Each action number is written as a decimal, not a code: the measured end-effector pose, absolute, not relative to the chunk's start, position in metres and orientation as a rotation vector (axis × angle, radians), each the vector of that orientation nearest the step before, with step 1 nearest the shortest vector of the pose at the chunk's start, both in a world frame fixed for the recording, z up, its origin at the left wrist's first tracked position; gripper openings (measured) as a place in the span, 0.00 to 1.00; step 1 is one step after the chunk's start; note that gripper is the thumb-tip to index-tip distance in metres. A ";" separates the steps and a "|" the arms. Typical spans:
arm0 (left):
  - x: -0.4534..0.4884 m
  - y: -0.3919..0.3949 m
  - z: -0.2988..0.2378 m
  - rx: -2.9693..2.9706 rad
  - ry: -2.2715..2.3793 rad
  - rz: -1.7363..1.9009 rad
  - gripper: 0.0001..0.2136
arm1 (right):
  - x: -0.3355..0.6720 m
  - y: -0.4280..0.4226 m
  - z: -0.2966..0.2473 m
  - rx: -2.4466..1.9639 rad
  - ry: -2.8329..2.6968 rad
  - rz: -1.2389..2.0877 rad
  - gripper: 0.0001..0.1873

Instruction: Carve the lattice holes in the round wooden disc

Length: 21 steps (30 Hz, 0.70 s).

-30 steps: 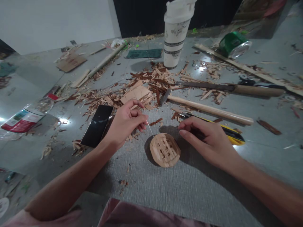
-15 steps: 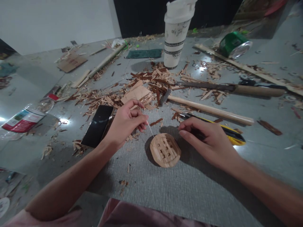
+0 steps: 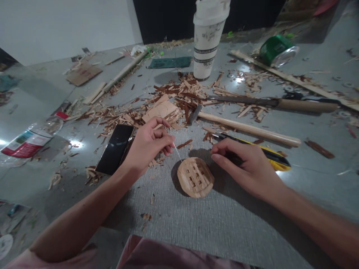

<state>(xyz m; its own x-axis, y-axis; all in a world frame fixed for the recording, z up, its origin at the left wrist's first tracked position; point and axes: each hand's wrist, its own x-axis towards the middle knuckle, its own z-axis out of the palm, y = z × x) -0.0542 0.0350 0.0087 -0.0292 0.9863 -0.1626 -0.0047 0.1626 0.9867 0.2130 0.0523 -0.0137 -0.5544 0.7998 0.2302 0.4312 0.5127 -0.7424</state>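
Note:
A round wooden disc (image 3: 195, 177) with a carved lattice lies on a grey mat (image 3: 213, 220). My left hand (image 3: 148, 144) pinches a thin pale sliver (image 3: 177, 152) whose lower end touches the disc's upper left edge. Just right of the disc, my right hand (image 3: 246, 166) rests on the mat with fingers curled, lying over a yellow and black utility knife (image 3: 269, 156). Whether it grips the knife is hidden.
Wood shavings (image 3: 168, 101) cover the table behind. A phone (image 3: 115, 148) lies left of my hand. A hammer (image 3: 246, 129), a file with wooden handle (image 3: 280, 104), a paper cup (image 3: 208, 39), a green can (image 3: 276, 50) and a plastic bottle (image 3: 26, 142) lie about.

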 end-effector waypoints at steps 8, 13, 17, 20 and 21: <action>-0.053 0.035 0.009 1.070 1.306 1.110 0.13 | 0.213 0.052 -0.014 -1.000 -2.204 0.854 0.06; -0.053 0.035 0.010 1.075 1.307 1.110 0.13 | 0.213 0.052 -0.014 -0.994 -2.205 0.855 0.06; -0.054 0.034 0.010 1.072 1.307 1.106 0.13 | 0.214 0.052 -0.014 -0.992 -2.209 0.848 0.06; -0.054 0.034 0.010 1.073 1.307 1.102 0.12 | 0.214 0.052 -0.014 -0.991 -2.211 0.850 0.06; -0.054 0.034 0.010 1.074 1.306 1.100 0.13 | 0.214 0.052 -0.014 -0.990 -2.212 0.852 0.06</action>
